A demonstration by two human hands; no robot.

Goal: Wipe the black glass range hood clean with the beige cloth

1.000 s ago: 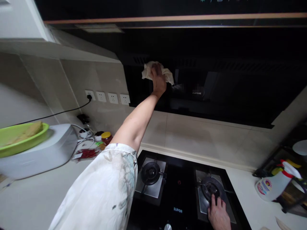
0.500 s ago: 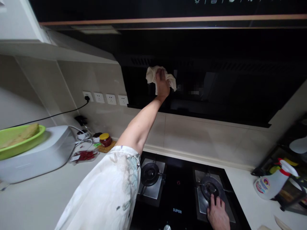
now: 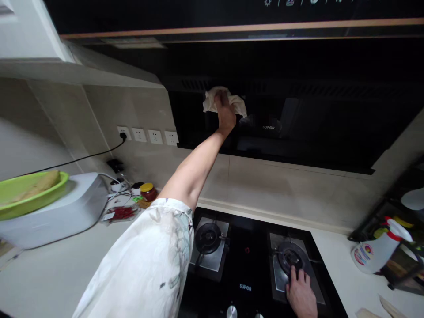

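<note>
My left hand [image 3: 225, 111] is raised and shut on a cream cloth [image 3: 239, 103], pressing it against the glossy black front of the range hood [image 3: 314, 128]. My left arm wears a short white patterned sleeve. Down at the bottom right, my right hand [image 3: 300, 293] rests flat with fingers apart on the right burner [image 3: 289, 256] of the black gas stove [image 3: 247, 260]. It holds nothing.
A white appliance [image 3: 59, 212] with a green bowl [image 3: 31, 194] on top stands at the left. Wall sockets [image 3: 147, 135], a plugged cable, a red jar [image 3: 148, 191] and chillies sit behind. A spray bottle [image 3: 376, 251] lies at the right, by a dark rack.
My left hand with the cloth has shifted a little rightward across the hood front, dipping down and coming back up. My right hand stays on the right burner.
</note>
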